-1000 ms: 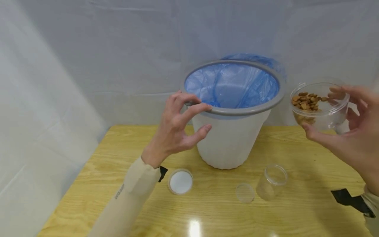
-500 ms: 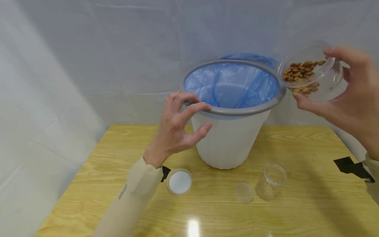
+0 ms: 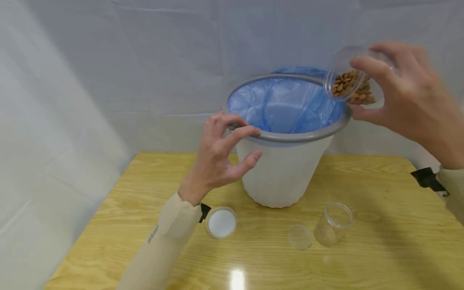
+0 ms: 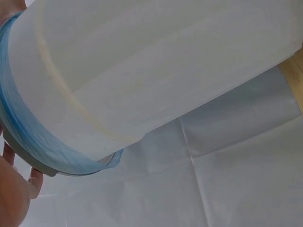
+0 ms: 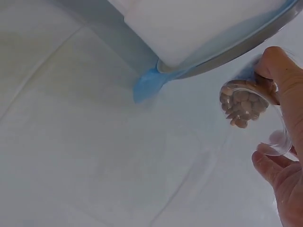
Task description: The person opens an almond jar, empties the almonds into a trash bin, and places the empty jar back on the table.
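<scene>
A white trash can with a grey rim and blue liner bag stands on the table. My left hand hooks its fingers over the rim's near left side, the thumb in front of the can's wall. My right hand grips a clear plastic bowl, tilted sideways with its mouth toward the can, over the right part of the rim. Brown almonds are gathered at the bowl's lower side. In the right wrist view, the almonds show through the bowl's clear wall.
On the wooden table in front of the can lie a white round lid and a clear disc. A clear jar stands beside the disc. Pale sheeting hangs behind the table.
My right hand has moved left and up with the bowl, from right of the trash can to its rim. The bowl has tipped further toward the can. My left hand stays put.
</scene>
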A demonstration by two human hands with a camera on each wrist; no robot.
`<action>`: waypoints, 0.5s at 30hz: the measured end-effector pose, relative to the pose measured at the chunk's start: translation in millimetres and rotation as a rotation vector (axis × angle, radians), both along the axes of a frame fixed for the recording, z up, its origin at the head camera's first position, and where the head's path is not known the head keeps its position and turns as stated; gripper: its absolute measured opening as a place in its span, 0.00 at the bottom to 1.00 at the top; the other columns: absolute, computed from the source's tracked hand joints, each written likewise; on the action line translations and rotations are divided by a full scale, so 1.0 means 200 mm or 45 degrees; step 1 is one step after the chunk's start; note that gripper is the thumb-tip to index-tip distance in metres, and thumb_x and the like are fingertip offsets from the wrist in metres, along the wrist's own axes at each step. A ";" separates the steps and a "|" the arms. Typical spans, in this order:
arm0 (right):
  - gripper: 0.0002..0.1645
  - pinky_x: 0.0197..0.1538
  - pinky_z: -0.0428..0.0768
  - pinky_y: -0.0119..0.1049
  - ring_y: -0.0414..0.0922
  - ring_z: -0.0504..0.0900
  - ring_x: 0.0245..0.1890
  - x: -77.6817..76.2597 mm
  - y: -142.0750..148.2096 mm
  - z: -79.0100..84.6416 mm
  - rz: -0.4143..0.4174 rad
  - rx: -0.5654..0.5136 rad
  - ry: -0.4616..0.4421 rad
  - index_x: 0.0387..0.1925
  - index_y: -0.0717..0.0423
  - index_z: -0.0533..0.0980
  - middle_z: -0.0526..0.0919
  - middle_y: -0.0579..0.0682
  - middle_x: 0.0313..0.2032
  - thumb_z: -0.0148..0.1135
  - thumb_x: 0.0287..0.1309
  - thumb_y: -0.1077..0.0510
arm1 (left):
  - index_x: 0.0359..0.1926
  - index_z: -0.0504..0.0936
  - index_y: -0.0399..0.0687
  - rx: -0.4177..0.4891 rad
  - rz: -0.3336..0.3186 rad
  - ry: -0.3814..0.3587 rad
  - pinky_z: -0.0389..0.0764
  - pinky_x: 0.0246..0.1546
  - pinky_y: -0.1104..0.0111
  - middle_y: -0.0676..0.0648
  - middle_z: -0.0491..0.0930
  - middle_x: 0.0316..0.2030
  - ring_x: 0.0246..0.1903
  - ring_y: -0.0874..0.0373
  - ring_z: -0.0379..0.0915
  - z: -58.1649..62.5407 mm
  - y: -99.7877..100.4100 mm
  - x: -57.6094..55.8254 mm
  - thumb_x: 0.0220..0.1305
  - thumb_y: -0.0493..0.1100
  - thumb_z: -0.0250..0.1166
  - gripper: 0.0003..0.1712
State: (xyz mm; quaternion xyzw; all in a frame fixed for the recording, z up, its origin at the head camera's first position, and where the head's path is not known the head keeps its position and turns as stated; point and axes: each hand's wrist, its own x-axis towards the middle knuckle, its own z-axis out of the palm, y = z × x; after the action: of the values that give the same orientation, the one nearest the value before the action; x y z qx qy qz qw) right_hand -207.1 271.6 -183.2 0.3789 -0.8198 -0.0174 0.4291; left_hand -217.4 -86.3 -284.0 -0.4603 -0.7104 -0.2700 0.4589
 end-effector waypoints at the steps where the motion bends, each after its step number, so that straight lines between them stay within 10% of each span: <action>1: 0.64 0.58 0.69 0.68 0.77 0.68 0.57 0.00 0.00 0.01 -0.005 0.028 0.010 0.70 0.55 0.63 0.68 0.79 0.63 0.86 0.26 0.66 | 0.51 0.84 0.49 -0.001 0.002 0.000 0.66 0.54 0.46 0.40 0.76 0.48 0.49 0.43 0.69 0.00 0.00 0.00 0.69 0.56 0.63 0.20; 15: 0.61 0.58 0.70 0.69 0.78 0.65 0.58 -0.04 -0.04 0.08 0.030 0.253 0.076 0.70 0.58 0.63 0.65 0.80 0.63 0.85 0.31 0.67 | 0.51 0.84 0.49 0.008 0.005 0.001 0.66 0.55 0.46 0.40 0.76 0.48 0.50 0.43 0.68 0.00 0.00 -0.01 0.69 0.56 0.63 0.20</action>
State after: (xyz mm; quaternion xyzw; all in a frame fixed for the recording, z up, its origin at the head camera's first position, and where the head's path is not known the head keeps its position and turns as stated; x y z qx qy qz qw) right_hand -214.6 263.7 -167.6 0.4286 -0.7963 -0.1049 0.4138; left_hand -218.5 -86.2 -284.8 -0.4575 -0.7103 -0.2710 0.4612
